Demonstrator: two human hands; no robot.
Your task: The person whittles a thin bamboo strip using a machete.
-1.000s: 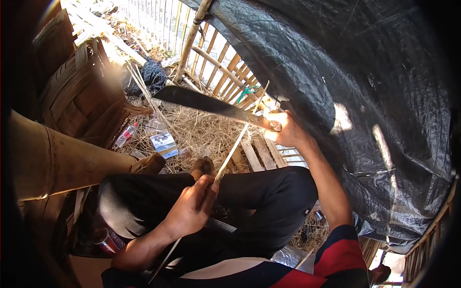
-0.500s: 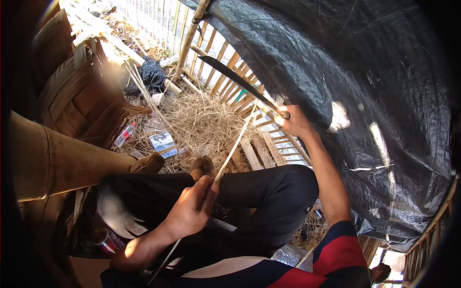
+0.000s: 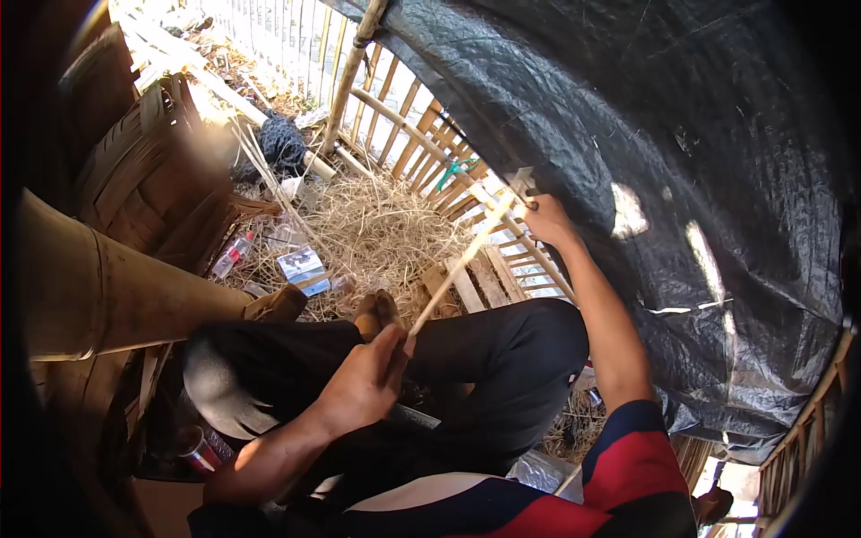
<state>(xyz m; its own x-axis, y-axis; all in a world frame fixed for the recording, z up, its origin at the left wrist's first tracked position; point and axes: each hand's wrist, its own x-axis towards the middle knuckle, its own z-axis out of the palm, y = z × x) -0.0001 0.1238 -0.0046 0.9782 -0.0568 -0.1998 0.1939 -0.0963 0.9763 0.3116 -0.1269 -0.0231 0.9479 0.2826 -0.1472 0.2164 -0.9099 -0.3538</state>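
Observation:
My left hand (image 3: pixel 363 381), low over my lap, is closed around a long thin bamboo strip (image 3: pixel 453 272). The strip slants up and to the right, its upper end bright in the sun, just left of my right hand (image 3: pixel 549 221). The fingers of my right hand are closed on the handle of a long-bladed knife. Its blade is hard to make out now, turned or blurred near the strip's upper end. My bent legs in dark trousers (image 3: pixel 484 350) lie beneath both hands.
A thick bamboo pole (image 3: pixel 161 287) juts in from the left. Straw (image 3: pixel 368 220) covers the ground, with a plastic bottle (image 3: pixel 234 255) and a printed packet (image 3: pixel 303 269). A bamboo slat fence (image 3: pixel 413 134) and black tarpaulin (image 3: pixel 574 117) stand on the right.
The knife's dark blade, plainly visible up and to the left before, has swung out of clear sight. My right hand has shifted slightly; my left hand keeps its hold on the strip.

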